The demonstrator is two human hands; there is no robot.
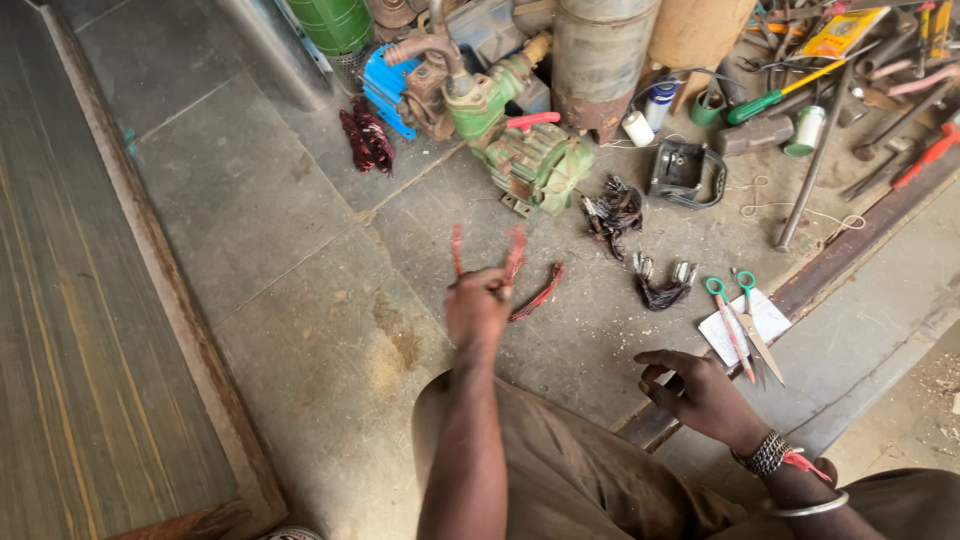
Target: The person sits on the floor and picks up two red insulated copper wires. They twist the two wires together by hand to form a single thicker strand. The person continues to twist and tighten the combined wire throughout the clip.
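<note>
My left hand [476, 308] is raised over the concrete floor and grips a bent bundle of reddish copper wire [514, 252], whose two ends stick up from the fist. A second reddish wire strand [540, 292] lies on the floor just right of that hand. My right hand [695, 388] hovers low with curled fingers, holding nothing, near scissors with green handles [742, 322] that lie on a white paper [768, 315].
A green pump motor [530, 150] sits ahead, with dark wire bundles [615, 212], a maroon coil [368, 138], a black plastic cover [685, 170], rusty cylinders [598, 60] and scattered hand tools [860, 90] at top right. A wooden board [90, 300] runs along the left.
</note>
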